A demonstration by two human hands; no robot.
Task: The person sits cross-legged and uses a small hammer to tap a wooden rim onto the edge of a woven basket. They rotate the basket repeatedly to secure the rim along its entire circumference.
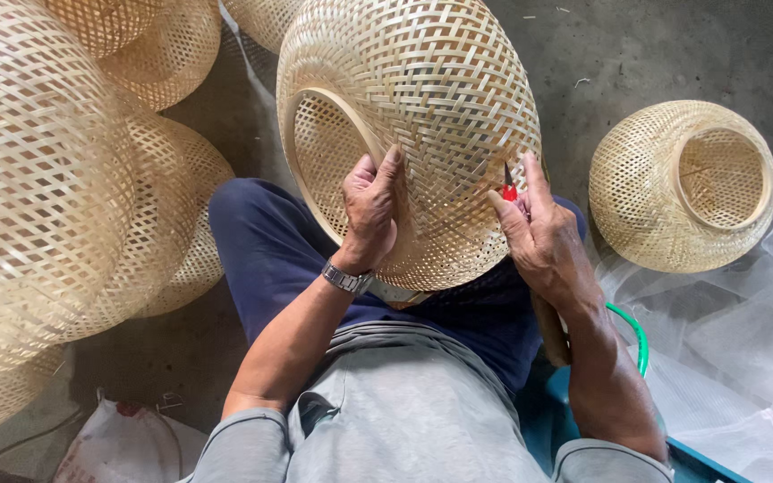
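A round woven bamboo shade [431,107] rests on my lap, its ringed opening turned to the left. My left hand [370,210] grips the shade at the rim of that opening, thumb inside. My right hand [534,234] presses against the shade's right side and holds a small red-handled cutter [509,187], whose blade points up against the weave. A metal watch [347,278] sits on my left wrist.
Several more woven bamboo shades are stacked at the left [38,179]. One lies alone on the concrete floor at the right [682,183]. Clear plastic sheeting [735,358] spreads at the lower right beside a green hoop [634,331]. A white sack [118,443] lies at the bottom left.
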